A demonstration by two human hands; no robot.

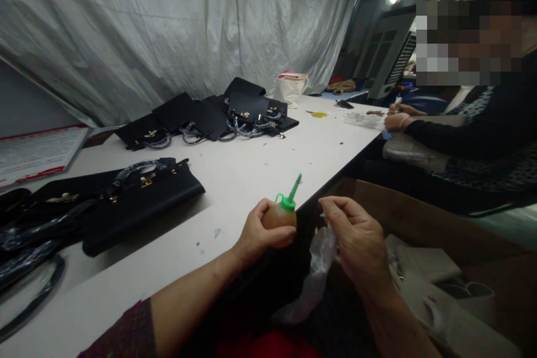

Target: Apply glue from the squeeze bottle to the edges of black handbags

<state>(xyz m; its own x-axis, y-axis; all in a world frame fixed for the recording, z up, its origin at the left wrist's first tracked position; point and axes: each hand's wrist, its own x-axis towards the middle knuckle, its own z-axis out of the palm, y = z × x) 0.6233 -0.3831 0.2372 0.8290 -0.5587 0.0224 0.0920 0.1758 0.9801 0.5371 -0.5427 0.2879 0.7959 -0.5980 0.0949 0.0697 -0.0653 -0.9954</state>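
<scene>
**Presently in my hands: a squeeze bottle and a pinch of fingertips**

My left hand (257,230), at lower center, curls around the squeeze bottle (279,218); its green nozzle (296,187) points up and to the right, touching nothing. My right hand (363,238), right of center, has thumb and forefinger pressed together; whether something small sits between them I cannot tell. Clear film (321,260) hangs just beside those fingers. On the tabletop (235,179), one black handbag (168,198) lies at left and a heap of black handbags (210,114) at upper center-left. Wrapped handles and metal fittings suggest to me that these are well advanced. Pale pieces (428,263) lie at lower right. I judge my own work mid-step: the bottle is ready, but its nozzle is on no piece, and how much is left I cannot tell.
</scene>
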